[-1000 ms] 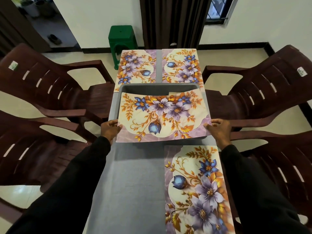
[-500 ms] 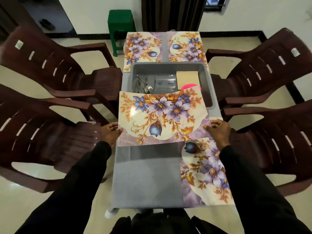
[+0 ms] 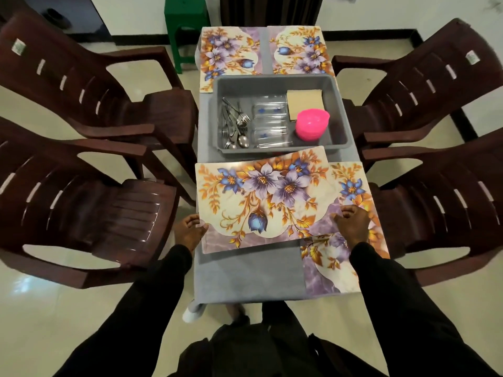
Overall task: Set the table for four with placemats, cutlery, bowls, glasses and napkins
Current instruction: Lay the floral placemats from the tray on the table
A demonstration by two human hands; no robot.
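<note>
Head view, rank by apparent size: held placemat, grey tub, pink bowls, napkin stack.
1. held placemat: looks largest, though it is nearer the camera than the tub.
2. grey tub.
3. pink bowls and napkin stack: these look alike, and the bowls hide part of the napkins, so they are unranked.

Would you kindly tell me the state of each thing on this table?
Held placemat, crosswise, gripped at both ends.
Left hand, gripping its left corner.
Right hand, gripping its right end.
Near right placemat, flat, partly covered.
Far left placemat, flat.
Far right placemat, flat.
Pink bowls, stacked.
Glasses, lying down.
Cutlery, loose heap.
</note>
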